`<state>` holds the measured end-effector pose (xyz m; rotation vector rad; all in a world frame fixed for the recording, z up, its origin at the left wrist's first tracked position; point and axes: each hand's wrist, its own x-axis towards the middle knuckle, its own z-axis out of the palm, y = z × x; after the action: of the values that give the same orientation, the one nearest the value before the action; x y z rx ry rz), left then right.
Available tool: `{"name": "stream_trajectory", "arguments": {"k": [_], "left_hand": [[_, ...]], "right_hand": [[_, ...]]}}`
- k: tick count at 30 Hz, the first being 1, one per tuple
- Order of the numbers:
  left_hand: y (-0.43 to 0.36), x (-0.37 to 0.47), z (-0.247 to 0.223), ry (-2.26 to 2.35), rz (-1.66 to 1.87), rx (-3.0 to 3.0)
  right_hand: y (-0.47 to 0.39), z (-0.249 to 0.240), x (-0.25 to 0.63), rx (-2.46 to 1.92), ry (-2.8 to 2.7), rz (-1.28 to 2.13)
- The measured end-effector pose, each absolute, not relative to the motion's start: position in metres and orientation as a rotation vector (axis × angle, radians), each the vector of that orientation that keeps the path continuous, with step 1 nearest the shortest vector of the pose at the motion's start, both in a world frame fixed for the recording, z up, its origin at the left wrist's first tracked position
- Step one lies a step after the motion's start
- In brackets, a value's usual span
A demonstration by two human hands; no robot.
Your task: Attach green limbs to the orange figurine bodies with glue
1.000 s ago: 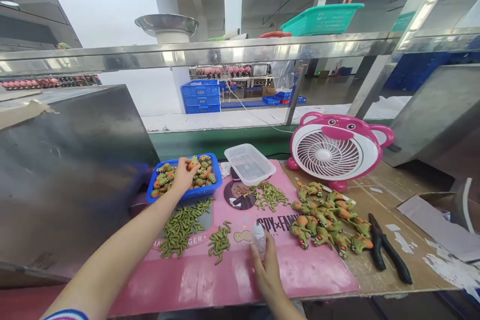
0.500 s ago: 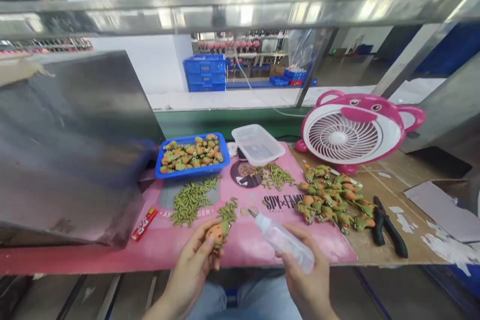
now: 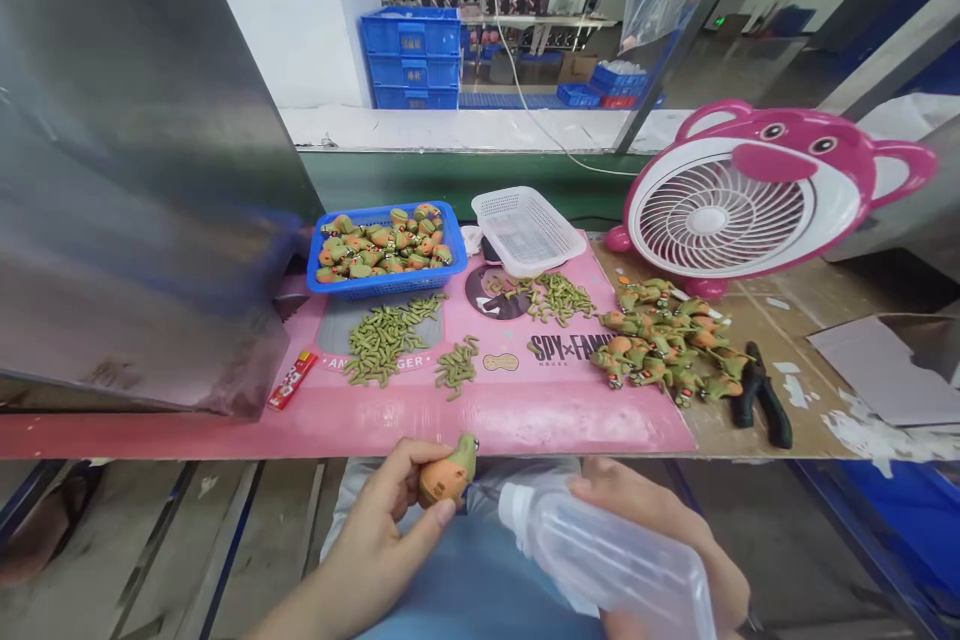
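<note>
Between the thumb and fingers of my left hand [image 3: 386, 520] is a small green and orange toy figure [image 3: 448, 475], held just in front of the table edge. My right hand [image 3: 667, 530] is wrapped round a translucent squeeze bottle [image 3: 607, 545] with a white cap. Its thin nozzle points left at the figure's lower side; whether the tip touches cannot be made out. Beyond my hands lie a small pile of green curved pieces [image 3: 456, 365] and a larger pile of such pieces [image 3: 386, 340]. Assembled-looking green and orange figures [image 3: 667, 340] are heaped to the right.
A blue basket [image 3: 313, 270] full of figure bodies stands at the back left, beside a white basket [image 3: 529, 230]. A red lighter-like packet [image 3: 292, 380] lies near a metal panel [image 3: 150, 180]. At the right are a pink fan [image 3: 709, 220] and black-handled pliers [image 3: 761, 400].
The view has tilted down. Both hands have come back from over the table to above my lap, and the bottle's nozzle is now close to the figure.
</note>
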<state>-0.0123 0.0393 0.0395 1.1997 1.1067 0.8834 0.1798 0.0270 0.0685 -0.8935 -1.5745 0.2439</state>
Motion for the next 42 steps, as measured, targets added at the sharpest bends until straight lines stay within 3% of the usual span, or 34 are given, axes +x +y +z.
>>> {"name": "stream_trajectory", "arguments": {"k": [42], "left_hand": [[0.037, -0.017, 0.039, 1.02, 0.897, 1.516]], "right_hand": [[0.028, 0.081, 0.176, -0.964, -1.682, 0.231]]}}
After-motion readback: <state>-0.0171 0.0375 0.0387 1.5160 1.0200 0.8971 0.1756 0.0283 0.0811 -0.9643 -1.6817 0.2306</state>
